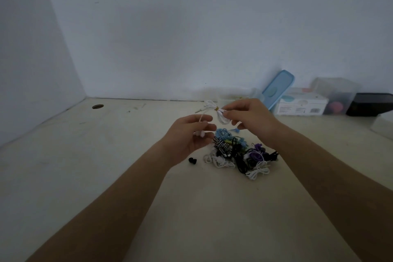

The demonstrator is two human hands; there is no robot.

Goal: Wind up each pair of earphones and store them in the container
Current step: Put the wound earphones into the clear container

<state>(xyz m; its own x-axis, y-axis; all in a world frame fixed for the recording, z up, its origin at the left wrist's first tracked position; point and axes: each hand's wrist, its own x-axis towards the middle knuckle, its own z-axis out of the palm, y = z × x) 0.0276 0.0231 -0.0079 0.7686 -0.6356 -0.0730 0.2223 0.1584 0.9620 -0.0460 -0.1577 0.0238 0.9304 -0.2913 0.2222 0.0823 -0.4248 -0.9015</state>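
Both hands on white earphones above the pile

Right hand (248,117) pinches the coiled white earphones (221,116) between thumb and fingertips, bundle banded at the middle, plug sticking out left; left hand (191,132) half curled, fingers loosely closed on the cord's loose end, earbuds at its palm; both held above the table (106,155); tangled pile of earphones (240,153) lies just beneath and to the right; small black eartip (192,160) beside it; clear container (234,99) behind the hands, blue lid (276,89) leaning on the wall
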